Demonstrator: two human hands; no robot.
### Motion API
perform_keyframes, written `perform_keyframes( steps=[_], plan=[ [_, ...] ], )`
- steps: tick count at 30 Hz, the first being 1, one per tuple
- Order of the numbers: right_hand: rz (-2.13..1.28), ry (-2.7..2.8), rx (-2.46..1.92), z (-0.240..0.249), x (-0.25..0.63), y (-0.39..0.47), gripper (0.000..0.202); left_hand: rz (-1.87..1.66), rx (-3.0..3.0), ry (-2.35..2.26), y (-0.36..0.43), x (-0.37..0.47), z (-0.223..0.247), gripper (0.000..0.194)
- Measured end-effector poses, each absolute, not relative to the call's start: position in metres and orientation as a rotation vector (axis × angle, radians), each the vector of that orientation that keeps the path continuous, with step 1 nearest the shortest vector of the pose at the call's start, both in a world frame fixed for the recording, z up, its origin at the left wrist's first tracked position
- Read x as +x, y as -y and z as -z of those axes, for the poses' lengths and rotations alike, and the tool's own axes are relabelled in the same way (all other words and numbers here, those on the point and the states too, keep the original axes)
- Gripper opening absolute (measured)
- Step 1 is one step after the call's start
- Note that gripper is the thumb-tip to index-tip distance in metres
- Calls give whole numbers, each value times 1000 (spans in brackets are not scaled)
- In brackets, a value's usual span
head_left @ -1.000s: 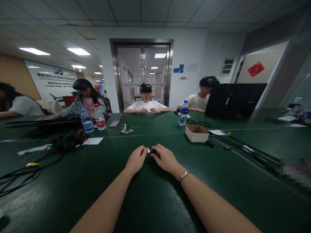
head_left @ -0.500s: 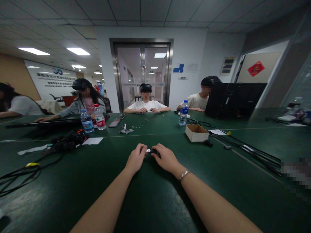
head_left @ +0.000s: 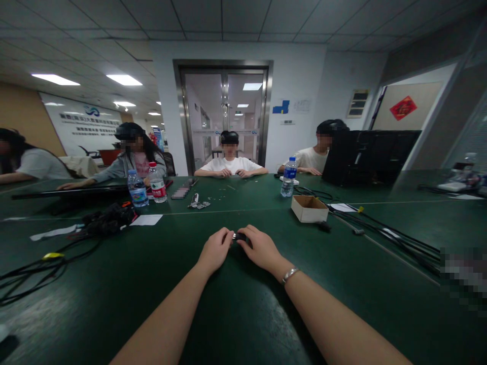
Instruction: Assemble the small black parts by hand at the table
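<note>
Just above the green table, both hands meet at a small black object with a silver metal end [head_left: 239, 236], perhaps a USB stick, though it is too small to be sure. My right hand [head_left: 261, 248] is closed around its black body, thumb below and fingers above. My left hand [head_left: 216, 249] pinches at the silver end with thumb and fingertips, which cover most of the metal. A silver bracelet [head_left: 290, 275] circles my right wrist.
Right of my hands stands an open cardboard box [head_left: 309, 209], with a water bottle [head_left: 289, 177] behind it and black cables [head_left: 395, 241] beyond. Small grey parts [head_left: 198, 204] lie ahead on the table. Two bottles [head_left: 157, 183] and tangled black gear [head_left: 108, 220] are left. Several people sit around.
My left hand has shifted slightly right, closer to my right hand, and less of the silver end shows between them. My right hand has hardly moved.
</note>
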State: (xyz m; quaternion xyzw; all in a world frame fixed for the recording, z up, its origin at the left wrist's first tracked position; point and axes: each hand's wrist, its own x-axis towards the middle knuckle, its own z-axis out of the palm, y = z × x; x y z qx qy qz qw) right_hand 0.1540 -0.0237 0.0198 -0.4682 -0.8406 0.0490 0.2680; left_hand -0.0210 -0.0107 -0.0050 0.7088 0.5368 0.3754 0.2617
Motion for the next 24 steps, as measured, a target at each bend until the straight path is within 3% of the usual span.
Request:
perform_keyframes(
  steps=[10,20,24],
  plan=[
    [-115,2296,-1247,-21,153,26,24,-974,1870,-1583,17,-22,-3,56],
    [-148,2245,-1292,-15,157,19,23,-1010,1933,-1334,14,-19,1,30],
    [-121,2257,-1276,-14,156,19,23,-981,1971,-1396,16,-20,0,33]
  ],
)
